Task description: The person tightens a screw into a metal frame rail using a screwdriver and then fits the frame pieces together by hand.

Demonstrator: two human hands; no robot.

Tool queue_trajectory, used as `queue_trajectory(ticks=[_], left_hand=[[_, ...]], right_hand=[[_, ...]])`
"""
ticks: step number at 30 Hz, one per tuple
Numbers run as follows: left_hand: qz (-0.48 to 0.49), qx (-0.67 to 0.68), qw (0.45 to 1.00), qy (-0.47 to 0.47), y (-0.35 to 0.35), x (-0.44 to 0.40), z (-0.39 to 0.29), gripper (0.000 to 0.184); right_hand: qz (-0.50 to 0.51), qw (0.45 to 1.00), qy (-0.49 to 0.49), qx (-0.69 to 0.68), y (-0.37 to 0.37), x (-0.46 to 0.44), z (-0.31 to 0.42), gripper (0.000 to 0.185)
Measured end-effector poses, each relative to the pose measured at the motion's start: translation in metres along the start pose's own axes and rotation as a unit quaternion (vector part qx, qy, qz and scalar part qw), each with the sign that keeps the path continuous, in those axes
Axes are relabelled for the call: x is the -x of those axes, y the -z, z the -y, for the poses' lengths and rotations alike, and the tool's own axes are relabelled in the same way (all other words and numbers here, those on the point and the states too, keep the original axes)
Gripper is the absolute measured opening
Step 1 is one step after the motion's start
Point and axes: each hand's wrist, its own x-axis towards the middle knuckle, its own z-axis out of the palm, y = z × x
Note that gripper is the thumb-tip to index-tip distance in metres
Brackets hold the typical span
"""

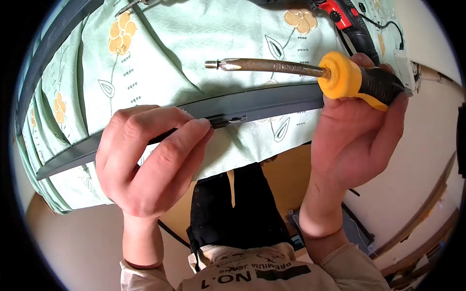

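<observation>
A long grey strip (272, 99) lies across the flowered green cloth (228, 29). At the middle of the strip, my left hand (155, 155) pinches a small dark piece (221, 121) between thumb and fingers, against the strip's near edge. A small metallic part (238, 119) shows just right of the fingertips. My right hand (354, 131), palm up, is closed round a screwdriver (272, 67) with a yellow and black handle. The screwdriver's shaft points left above the strip, its tip away from the small piece.
A red and black power tool (347, 22) with a cable lies at the top right. Another dark grey strip (43, 63) curves along the left edge. A metal tool (128, 7) lies at the top left. The cloth's near edge hangs above the person's legs (235, 208).
</observation>
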Motion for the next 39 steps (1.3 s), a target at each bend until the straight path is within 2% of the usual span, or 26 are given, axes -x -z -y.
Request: queue_trajectory(ticks=[11,20,29,34,39], left_hand=[[0.026,0.033,0.999,0.028,0.001,-0.002,-0.004,0.028],[0.023,0.015,0.999,-0.019,-0.003,-0.003,-0.001,0.029],[0.049,0.012,0.999,0.018,0.0,-0.008,-0.006,0.027],[0.053,0.044,0.995,0.078,-0.002,-0.01,-0.009,0.024],[0.067,0.063,0.992,0.088,0.0,-0.009,-0.007,0.02]], right_hand=[[0.012,1.0,0.002,0.006,0.003,0.0,0.0,0.048],[0.048,0.998,-0.004,0.05,0.009,-0.002,0.002,0.048],[0.051,0.998,-0.011,0.04,0.009,-0.004,0.002,0.049],[0.057,0.997,-0.023,0.043,0.011,-0.004,0.004,0.048],[0.023,0.999,-0.007,0.03,0.004,-0.002,0.001,0.048]])
